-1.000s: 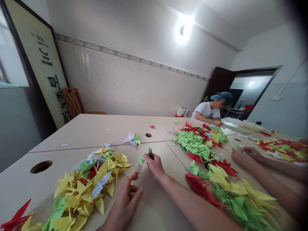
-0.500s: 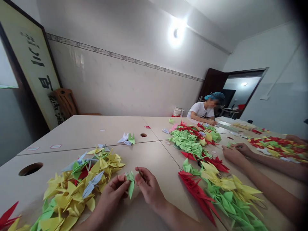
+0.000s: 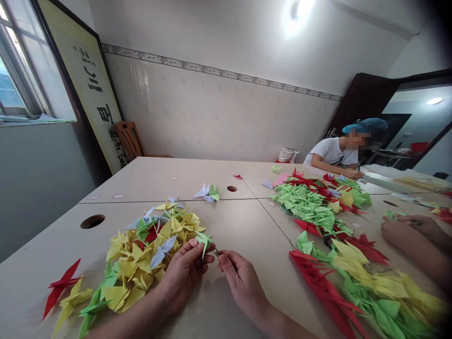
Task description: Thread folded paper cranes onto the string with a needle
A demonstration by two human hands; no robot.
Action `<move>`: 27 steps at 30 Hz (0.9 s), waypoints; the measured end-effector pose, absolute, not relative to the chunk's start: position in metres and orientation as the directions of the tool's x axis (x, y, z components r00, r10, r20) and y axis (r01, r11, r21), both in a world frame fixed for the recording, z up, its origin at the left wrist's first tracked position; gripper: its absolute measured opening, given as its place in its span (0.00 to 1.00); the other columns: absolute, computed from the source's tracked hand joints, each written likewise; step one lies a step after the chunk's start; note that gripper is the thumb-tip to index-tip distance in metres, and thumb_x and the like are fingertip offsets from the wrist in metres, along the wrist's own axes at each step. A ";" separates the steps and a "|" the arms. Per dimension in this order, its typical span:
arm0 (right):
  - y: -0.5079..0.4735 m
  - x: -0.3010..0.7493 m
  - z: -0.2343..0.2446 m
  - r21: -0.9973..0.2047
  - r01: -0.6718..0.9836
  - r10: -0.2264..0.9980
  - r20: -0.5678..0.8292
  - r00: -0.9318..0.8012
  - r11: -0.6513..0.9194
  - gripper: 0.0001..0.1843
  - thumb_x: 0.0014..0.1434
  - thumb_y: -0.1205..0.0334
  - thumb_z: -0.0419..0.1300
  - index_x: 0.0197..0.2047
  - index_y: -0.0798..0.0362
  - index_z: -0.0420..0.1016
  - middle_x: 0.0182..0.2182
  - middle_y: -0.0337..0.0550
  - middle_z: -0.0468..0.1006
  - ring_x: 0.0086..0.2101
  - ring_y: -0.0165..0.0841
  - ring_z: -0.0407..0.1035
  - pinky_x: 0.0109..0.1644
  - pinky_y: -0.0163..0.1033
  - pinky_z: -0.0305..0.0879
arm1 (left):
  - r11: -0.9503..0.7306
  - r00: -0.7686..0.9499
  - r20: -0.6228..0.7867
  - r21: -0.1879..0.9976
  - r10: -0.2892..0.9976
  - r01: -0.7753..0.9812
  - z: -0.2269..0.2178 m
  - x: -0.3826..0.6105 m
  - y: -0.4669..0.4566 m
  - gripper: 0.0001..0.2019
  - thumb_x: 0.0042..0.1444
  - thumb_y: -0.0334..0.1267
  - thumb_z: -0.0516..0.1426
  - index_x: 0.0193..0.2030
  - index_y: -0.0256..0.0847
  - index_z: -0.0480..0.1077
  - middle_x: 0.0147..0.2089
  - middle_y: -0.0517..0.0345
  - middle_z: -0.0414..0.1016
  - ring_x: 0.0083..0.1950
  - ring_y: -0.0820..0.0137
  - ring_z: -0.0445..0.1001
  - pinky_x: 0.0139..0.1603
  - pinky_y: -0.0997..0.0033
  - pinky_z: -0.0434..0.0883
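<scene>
A small light-green folded paper crane (image 3: 204, 241) is pinched in the fingertips of my left hand (image 3: 185, 268). Close beside it, my right hand (image 3: 242, 275) is closed on a thin dark needle-like tool (image 3: 216, 253), whose tip points at the crane and left fingers. Whether the tip touches the paper I cannot tell. Just left of my left hand spreads a heap of mostly yellow paper cranes (image 3: 132, 263), with a pale blue crane (image 3: 163, 251) on top. A red crane (image 3: 61, 287) lies apart at the left.
Strung red cranes (image 3: 318, 287) and green and yellow ones lie to the right. Beyond them is a green pile (image 3: 303, 202). Another person's hands (image 3: 413, 230) work at the right, and a person in a blue cap (image 3: 335, 150) sits farther back. The table (image 3: 233, 226) has round holes.
The view has swung left, bringing the window in. My left hand has turned the green crane from hanging upright to tilted, and my right hand's tool now points at it from below right.
</scene>
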State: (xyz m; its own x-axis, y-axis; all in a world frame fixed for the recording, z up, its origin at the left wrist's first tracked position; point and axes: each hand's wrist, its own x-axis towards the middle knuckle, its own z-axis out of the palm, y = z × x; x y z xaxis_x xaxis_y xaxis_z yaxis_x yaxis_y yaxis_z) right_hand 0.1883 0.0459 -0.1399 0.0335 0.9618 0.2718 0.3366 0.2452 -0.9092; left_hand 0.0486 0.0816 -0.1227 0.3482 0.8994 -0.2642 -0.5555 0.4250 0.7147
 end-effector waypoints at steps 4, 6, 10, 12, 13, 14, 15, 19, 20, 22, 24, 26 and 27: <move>0.046 0.189 -0.140 -0.904 0.354 0.965 0.262 0.020 0.238 0.19 0.60 0.50 0.48 0.34 0.55 0.72 0.24 0.39 0.70 0.26 0.30 0.62 0.29 0.31 0.58 | 0.429 0.367 -0.255 0.720 0.895 -0.546 -0.123 0.049 0.082 0.11 0.47 0.34 0.61 0.30 0.40 0.59 0.33 0.59 0.74 0.28 0.76 0.72 0.27 0.79 0.64; 0.046 0.188 -0.140 -0.897 0.365 0.963 0.271 0.011 0.248 0.19 0.60 0.50 0.47 0.32 0.55 0.72 0.23 0.39 0.69 0.25 0.29 0.61 0.28 0.31 0.57 | 0.424 0.371 -0.247 0.732 0.895 -0.534 -0.123 0.049 0.081 0.11 0.46 0.35 0.61 0.30 0.39 0.61 0.33 0.59 0.74 0.28 0.76 0.71 0.27 0.79 0.63; 0.047 0.188 -0.140 -0.899 0.370 0.967 0.255 0.014 0.232 0.21 0.60 0.49 0.46 0.28 0.55 0.70 0.21 0.38 0.67 0.24 0.29 0.62 0.28 0.30 0.57 | 0.406 0.395 -0.211 0.756 0.894 -0.514 -0.124 0.050 0.081 0.11 0.46 0.36 0.61 0.30 0.38 0.62 0.34 0.58 0.74 0.29 0.77 0.71 0.28 0.79 0.63; 0.047 0.188 -0.141 -0.906 0.370 0.972 0.233 0.028 0.207 0.23 0.60 0.48 0.45 0.27 0.55 0.70 0.21 0.38 0.67 0.24 0.30 0.62 0.28 0.31 0.56 | 0.403 0.406 -0.201 0.762 0.891 -0.507 -0.125 0.050 0.081 0.11 0.46 0.37 0.61 0.30 0.38 0.62 0.34 0.59 0.73 0.29 0.77 0.71 0.29 0.79 0.63; 0.048 0.189 -0.142 -0.908 0.369 0.973 0.228 0.030 0.201 0.23 0.60 0.48 0.45 0.26 0.55 0.70 0.20 0.38 0.67 0.24 0.30 0.62 0.28 0.31 0.56 | 0.401 0.406 -0.200 0.765 0.892 -0.504 -0.126 0.050 0.081 0.11 0.46 0.37 0.61 0.30 0.39 0.62 0.34 0.59 0.73 0.29 0.77 0.71 0.29 0.79 0.63; 0.048 0.189 -0.142 -0.908 0.368 0.973 0.226 0.034 0.198 0.23 0.60 0.47 0.45 0.26 0.55 0.70 0.20 0.38 0.67 0.24 0.30 0.62 0.27 0.31 0.56 | 0.396 0.400 -0.200 0.768 0.895 -0.504 -0.126 0.050 0.081 0.11 0.46 0.38 0.62 0.30 0.39 0.61 0.33 0.59 0.73 0.29 0.77 0.71 0.29 0.80 0.63; 0.047 0.190 -0.142 -0.907 0.371 0.973 0.229 0.040 0.198 0.23 0.60 0.47 0.45 0.25 0.55 0.69 0.20 0.38 0.67 0.24 0.30 0.62 0.27 0.31 0.56 | 0.385 0.383 -0.200 0.774 0.902 -0.503 -0.127 0.050 0.080 0.12 0.46 0.38 0.62 0.30 0.39 0.61 0.33 0.60 0.73 0.30 0.76 0.71 0.29 0.79 0.63; 0.045 0.193 -0.139 -0.868 0.439 0.956 0.286 0.057 0.233 0.22 0.60 0.49 0.46 0.27 0.55 0.70 0.20 0.38 0.67 0.22 0.29 0.61 0.26 0.31 0.56 | 0.231 0.241 -0.131 0.860 0.962 -0.455 -0.132 0.053 0.081 0.13 0.45 0.41 0.62 0.30 0.39 0.63 0.28 0.62 0.70 0.29 0.76 0.68 0.29 0.79 0.63; 0.045 0.194 -0.138 -0.846 0.467 0.947 0.316 0.052 0.257 0.21 0.60 0.50 0.46 0.29 0.55 0.71 0.21 0.38 0.68 0.23 0.30 0.62 0.26 0.31 0.57 | 0.185 0.213 -0.101 0.888 0.972 -0.422 -0.133 0.053 0.081 0.13 0.44 0.42 0.62 0.30 0.38 0.63 0.28 0.62 0.69 0.28 0.77 0.67 0.29 0.79 0.63; 0.044 0.196 -0.136 -0.787 0.526 0.922 0.387 0.013 0.323 0.18 0.61 0.53 0.47 0.34 0.54 0.73 0.24 0.41 0.71 0.26 0.31 0.64 0.29 0.32 0.59 | 0.115 0.177 -0.054 0.927 0.983 -0.356 -0.133 0.055 0.080 0.13 0.42 0.42 0.63 0.29 0.38 0.64 0.28 0.62 0.68 0.27 0.77 0.66 0.29 0.78 0.63; 0.044 0.198 -0.135 -0.708 0.591 0.892 0.450 -0.044 0.387 0.17 0.61 0.55 0.47 0.37 0.54 0.73 0.26 0.43 0.73 0.28 0.33 0.66 0.32 0.33 0.60 | 0.080 0.158 -0.031 0.946 0.987 -0.313 -0.131 0.056 0.079 0.14 0.39 0.41 0.64 0.28 0.38 0.65 0.28 0.63 0.68 0.27 0.77 0.65 0.30 0.77 0.64; 0.045 0.200 -0.135 -0.632 0.654 0.871 0.482 -0.089 0.417 0.17 0.62 0.56 0.46 0.38 0.53 0.74 0.27 0.45 0.74 0.30 0.34 0.66 0.33 0.34 0.60 | 0.063 0.159 -0.014 0.950 0.987 -0.306 -0.130 0.056 0.078 0.14 0.38 0.40 0.64 0.27 0.38 0.65 0.27 0.63 0.67 0.27 0.77 0.64 0.30 0.77 0.63; 0.046 0.200 -0.135 -0.603 0.681 0.868 0.487 -0.100 0.416 0.17 0.62 0.56 0.46 0.38 0.53 0.74 0.27 0.45 0.74 0.30 0.34 0.67 0.34 0.35 0.60 | 0.060 0.168 -0.007 0.948 0.986 -0.311 -0.130 0.056 0.078 0.13 0.38 0.40 0.64 0.27 0.38 0.65 0.27 0.63 0.68 0.26 0.77 0.64 0.29 0.78 0.62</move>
